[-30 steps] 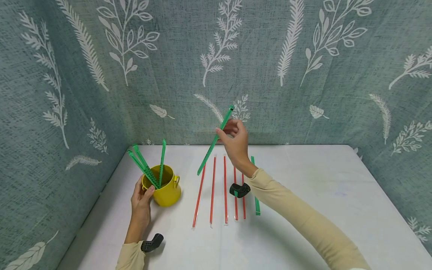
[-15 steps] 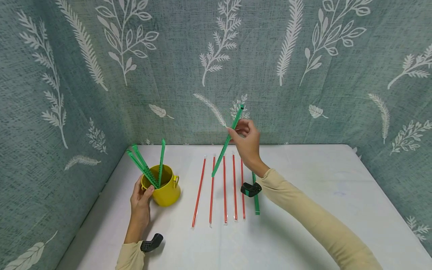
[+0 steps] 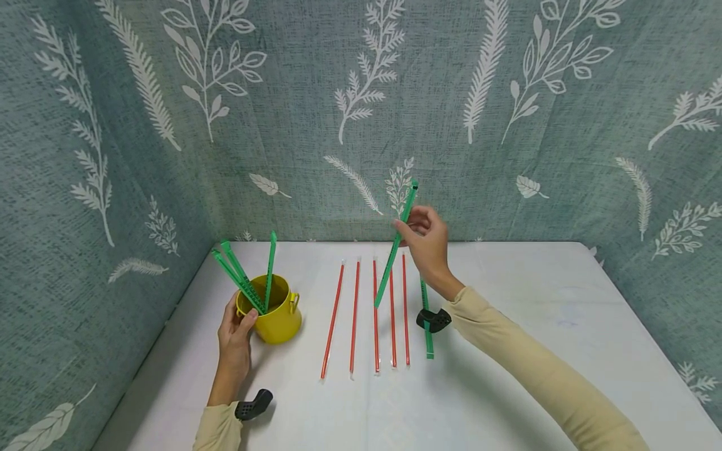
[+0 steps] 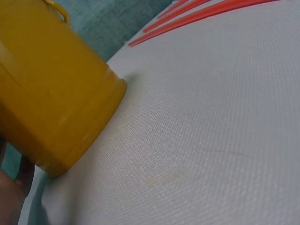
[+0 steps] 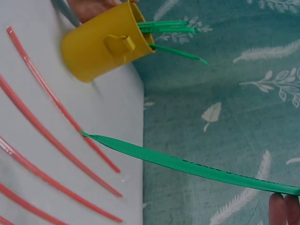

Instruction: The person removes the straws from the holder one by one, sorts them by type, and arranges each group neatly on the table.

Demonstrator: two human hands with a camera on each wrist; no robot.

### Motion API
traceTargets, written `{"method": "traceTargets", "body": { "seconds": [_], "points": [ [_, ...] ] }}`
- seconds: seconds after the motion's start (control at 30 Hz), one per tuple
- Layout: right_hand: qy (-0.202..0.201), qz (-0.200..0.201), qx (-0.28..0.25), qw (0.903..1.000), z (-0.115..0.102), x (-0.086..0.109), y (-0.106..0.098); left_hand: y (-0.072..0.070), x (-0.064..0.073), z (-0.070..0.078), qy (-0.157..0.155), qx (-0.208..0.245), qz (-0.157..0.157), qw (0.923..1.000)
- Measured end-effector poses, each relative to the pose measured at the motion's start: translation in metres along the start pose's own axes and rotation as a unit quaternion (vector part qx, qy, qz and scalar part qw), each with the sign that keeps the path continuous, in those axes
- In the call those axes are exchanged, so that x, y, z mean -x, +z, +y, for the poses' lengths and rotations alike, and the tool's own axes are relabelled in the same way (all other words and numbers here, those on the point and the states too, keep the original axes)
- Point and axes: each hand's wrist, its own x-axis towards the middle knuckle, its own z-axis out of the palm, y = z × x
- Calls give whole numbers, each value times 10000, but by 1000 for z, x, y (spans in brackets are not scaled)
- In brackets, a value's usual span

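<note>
My left hand grips the side of a small yellow bucket, thumb at its rim. Inside the bucket, 3 green wrapped straws lean against the rim, two to the left and one nearly upright. Over the row on the table, my right hand pinches another green wrapped straw near its upper half; its lower end slants down to the left. In the right wrist view this straw stretches from the fingertips toward the red ones. The bucket's wall fills the left wrist view's upper left.
Several red straws in clear wrappers lie side by side on the white table. Right of them lies one more green wrapped straw, partly behind the right wrist's black camera. A patterned green curtain hangs behind the table.
My right hand has moved to the right with the green wrapped straw, from over the leftmost red straws to over the middle ones. The left hand and bucket have stayed in place.
</note>
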Motion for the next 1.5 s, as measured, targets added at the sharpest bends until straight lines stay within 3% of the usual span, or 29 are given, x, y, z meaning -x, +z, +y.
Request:
{"method": "traceTargets", "body": {
  "seconds": [0.4,0.73,1.23,1.5],
  "points": [
    [394,-34,219,9990,10,2,-18,-1,0,1,23,21,16,10000],
    [785,-97,333,9963,49,-1,-39,-3,1,2,-11,-11,-47,10000],
    [1504,-191,812,9851,59,5,-57,-2,2,1,-89,23,23,10000],
    [1646,-219,953,9815,71,8,-66,-2,1,1,-94,13,-18,10000]
  ]
}}
